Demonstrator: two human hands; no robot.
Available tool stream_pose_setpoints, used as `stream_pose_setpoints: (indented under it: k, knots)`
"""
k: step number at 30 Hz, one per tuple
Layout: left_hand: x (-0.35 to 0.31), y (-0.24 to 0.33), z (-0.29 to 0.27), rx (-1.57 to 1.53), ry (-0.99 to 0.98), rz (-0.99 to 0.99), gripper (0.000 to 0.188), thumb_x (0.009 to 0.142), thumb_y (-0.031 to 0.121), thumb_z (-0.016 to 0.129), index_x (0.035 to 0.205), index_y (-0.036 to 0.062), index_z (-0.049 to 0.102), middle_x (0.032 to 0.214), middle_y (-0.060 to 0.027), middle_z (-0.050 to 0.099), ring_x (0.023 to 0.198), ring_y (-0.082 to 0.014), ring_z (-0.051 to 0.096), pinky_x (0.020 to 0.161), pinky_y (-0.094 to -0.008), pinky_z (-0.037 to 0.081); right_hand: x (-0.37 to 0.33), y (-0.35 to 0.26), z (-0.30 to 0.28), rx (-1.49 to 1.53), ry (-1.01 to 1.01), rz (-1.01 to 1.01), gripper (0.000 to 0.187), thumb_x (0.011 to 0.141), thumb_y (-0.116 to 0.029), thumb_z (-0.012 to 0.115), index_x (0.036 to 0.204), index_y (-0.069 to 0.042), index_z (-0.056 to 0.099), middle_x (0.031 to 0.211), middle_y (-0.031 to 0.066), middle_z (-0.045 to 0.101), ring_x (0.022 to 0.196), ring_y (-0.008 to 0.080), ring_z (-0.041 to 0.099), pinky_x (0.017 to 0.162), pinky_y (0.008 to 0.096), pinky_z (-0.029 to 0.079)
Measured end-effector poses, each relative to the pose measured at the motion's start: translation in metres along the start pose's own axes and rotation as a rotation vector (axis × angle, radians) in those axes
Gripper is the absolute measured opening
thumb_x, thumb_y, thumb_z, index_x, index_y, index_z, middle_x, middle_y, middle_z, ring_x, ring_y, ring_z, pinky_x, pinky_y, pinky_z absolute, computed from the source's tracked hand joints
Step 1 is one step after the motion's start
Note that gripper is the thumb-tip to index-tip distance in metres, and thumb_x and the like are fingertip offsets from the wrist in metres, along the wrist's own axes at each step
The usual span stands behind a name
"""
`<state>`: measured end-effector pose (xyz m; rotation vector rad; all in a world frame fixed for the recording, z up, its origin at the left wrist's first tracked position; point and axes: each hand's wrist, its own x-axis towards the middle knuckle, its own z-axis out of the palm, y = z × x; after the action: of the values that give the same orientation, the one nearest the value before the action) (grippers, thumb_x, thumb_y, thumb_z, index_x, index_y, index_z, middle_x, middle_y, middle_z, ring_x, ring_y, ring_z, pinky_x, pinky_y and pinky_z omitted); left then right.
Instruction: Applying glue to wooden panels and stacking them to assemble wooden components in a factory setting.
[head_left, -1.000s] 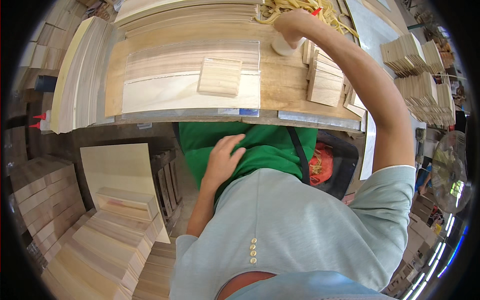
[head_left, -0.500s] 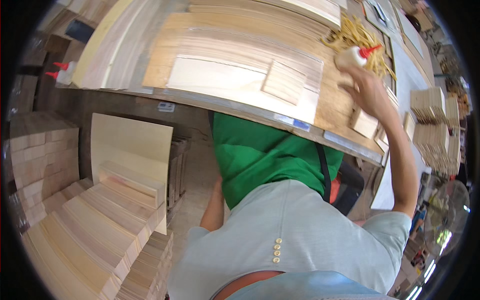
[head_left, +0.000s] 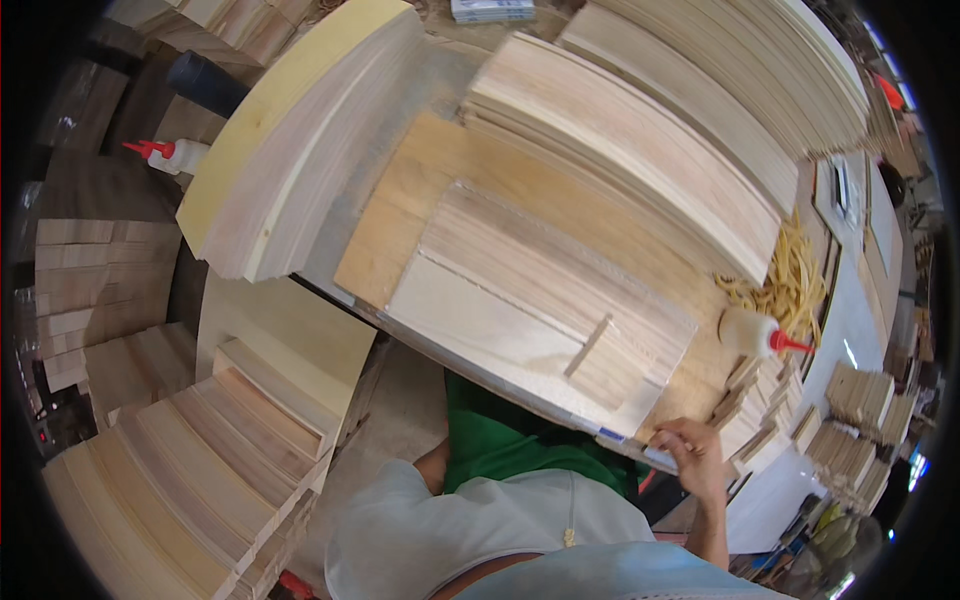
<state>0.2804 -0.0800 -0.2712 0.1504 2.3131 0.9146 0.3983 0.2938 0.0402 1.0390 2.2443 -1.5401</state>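
Note:
At the bench's near right edge is my right hand (head_left: 692,458), its fingers curled in with the tips together. Whether anything small is between them is hidden. Just beyond it a white squeeze bottle with a red nozzle (head_left: 748,332) lies on its side, apart from the hand. To the left, a rectangular panel (head_left: 490,305), pale along its near side and brown-grained behind, lies on a wooden board (head_left: 390,220). A small wooden piece (head_left: 622,362) rests on its right part. My left forearm (head_left: 432,468) shows beside my body; the left hand is out of sight.
Long stacked boards (head_left: 620,140) stand along the bench's far side, and a tall stack of thin boards (head_left: 320,150) at its left. Yellow bands (head_left: 795,270) lie in a heap near small wooden blocks (head_left: 755,400). More stacked timber (head_left: 190,480) fills the lower left.
My right hand has left the squeeze bottle and come back toward me to the bench's near edge; its fingers have curled in. The view has turned, so the bench appears tilted.

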Motion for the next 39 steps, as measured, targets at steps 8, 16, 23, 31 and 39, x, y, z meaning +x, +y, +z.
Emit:
stream_pose_setpoints:
  k: [8, 16, 23, 31, 39]
  knots:
    - [-0.005, -0.034, -0.115, 0.216, -0.141, -0.02, 0.027, 0.084, 0.015, 0.06, 0.101, -0.0056, 0.066, 0.09, -0.0135, 0.07, 0.08, -0.0238, 0.066, 0.07, -0.0352, 0.05, 0.025, -0.025, 0.026, 0.149, -0.094, 0.004, 0.013, 0.092, -0.004, 0.058, 0.094, 0.006, 0.066, 0.077, 0.0085, 0.068, 0.07, 0.0132, 0.064, 0.066, 0.0261, 0.052]
    - [0.092, -0.018, -0.158, 0.443, -0.23, 0.023, 0.026, 0.085, 0.015, 0.06, 0.101, -0.005, 0.065, 0.091, -0.0129, 0.07, 0.08, -0.0226, 0.066, 0.069, -0.0351, 0.051, 0.005, -0.007, 0.088, 0.328, 0.161, -0.208, 0.013, 0.093, -0.006, 0.058, 0.097, 0.006, 0.064, 0.081, 0.0087, 0.065, 0.074, 0.0144, 0.062, 0.071, 0.0265, 0.05]
    - [0.015, 0.244, -0.362, -0.154, 0.1, 0.597, 0.024, 0.086, 0.011, 0.065, 0.106, -0.0016, 0.068, 0.092, -0.0062, 0.069, 0.082, -0.0133, 0.065, 0.075, -0.028, 0.053, -0.035, -0.023, 0.113, 0.193, 0.293, -0.403, 0.015, 0.094, -0.009, 0.06, 0.097, 0.005, 0.064, 0.082, 0.0079, 0.065, 0.076, 0.0136, 0.061, 0.071, 0.0261, 0.049]
    - [0.203, 0.289, -0.458, 0.725, 0.594, 0.51, 0.078, 0.067, 0.051, 0.076, 0.123, -0.0015, 0.06, 0.124, -0.0202, 0.06, 0.116, -0.0324, 0.058, 0.098, -0.0374, 0.044, -0.085, -0.009, 0.126, 0.093, 0.448, -0.437, 0.017, 0.094, -0.013, 0.06, 0.098, 0.003, 0.064, 0.078, 0.0064, 0.065, 0.074, 0.0125, 0.06, 0.07, 0.0252, 0.048]
    - [0.204, 0.291, -0.458, 0.633, 0.524, 0.559, 0.076, 0.064, 0.054, 0.076, 0.121, 0.0041, 0.063, 0.112, -0.0205, 0.066, 0.105, -0.0325, 0.063, 0.092, -0.0384, 0.047, -0.092, 0.005, 0.13, 0.149, 0.476, -0.402, 0.017, 0.094, -0.012, 0.06, 0.099, 0.004, 0.064, 0.079, 0.0062, 0.065, 0.073, 0.0115, 0.058, 0.069, 0.0238, 0.046]
